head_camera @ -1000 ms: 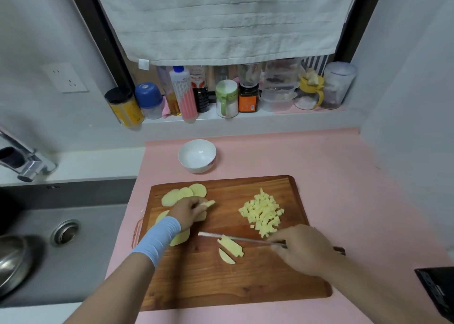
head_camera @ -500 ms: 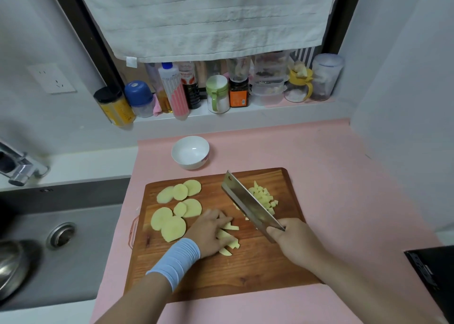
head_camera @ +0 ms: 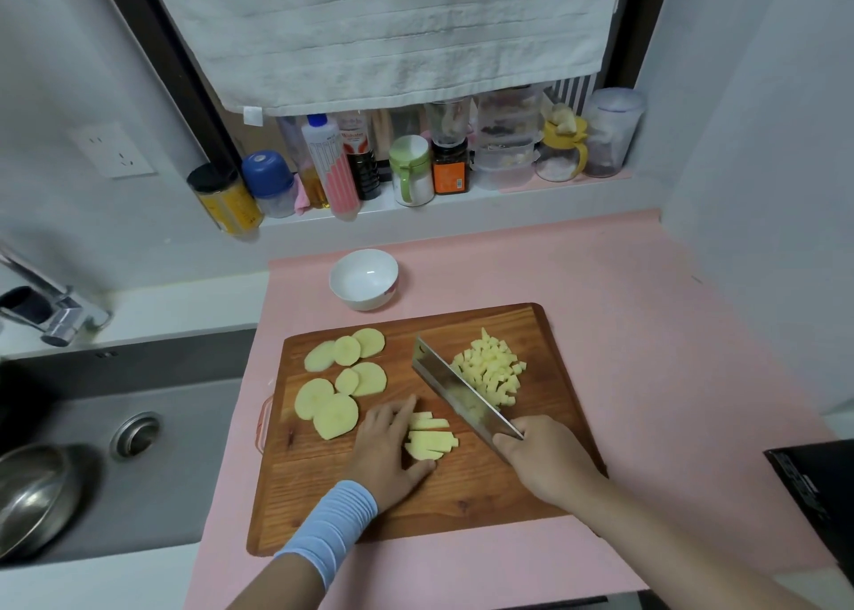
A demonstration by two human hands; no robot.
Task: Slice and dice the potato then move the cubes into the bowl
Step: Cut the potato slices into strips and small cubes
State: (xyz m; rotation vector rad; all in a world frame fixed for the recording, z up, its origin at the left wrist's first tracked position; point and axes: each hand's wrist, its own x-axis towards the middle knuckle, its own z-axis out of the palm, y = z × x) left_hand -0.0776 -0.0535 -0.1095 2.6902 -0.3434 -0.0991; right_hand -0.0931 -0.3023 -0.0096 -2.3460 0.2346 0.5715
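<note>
We are gripping the cleaver (head_camera: 457, 397) with our right hand (head_camera: 540, 461), fingers curled fully round the handle so that the handle itself is hidden. The blade is running diagonally away from us and to the left, its broad face tilted up towards the camera. It is lying between the potato strips (head_camera: 430, 438) and the pile of potato cubes (head_camera: 492, 369). We cannot tell whether its edge is touching the cutting board (head_camera: 462, 494).

Our left hand (head_camera: 388, 447) is lying on the board with its fingers nearly straight, grasping nothing. Its fingertips and thumb are resting against the left side of the strips, which are sitting side by side near the middle of the board. A pale blue wristband (head_camera: 328, 526) is covering that wrist.

The potato slices (head_camera: 337, 387) are lying flat and partly overlapping on the left half of the board, while the cubes are heaped on its far right part. The white bowl (head_camera: 365, 302) is standing on the pink surface (head_camera: 624, 332) just beyond the board's far edge, with no potato in it. The sink (head_camera: 152, 471) is lying to the left of the surface.
</note>
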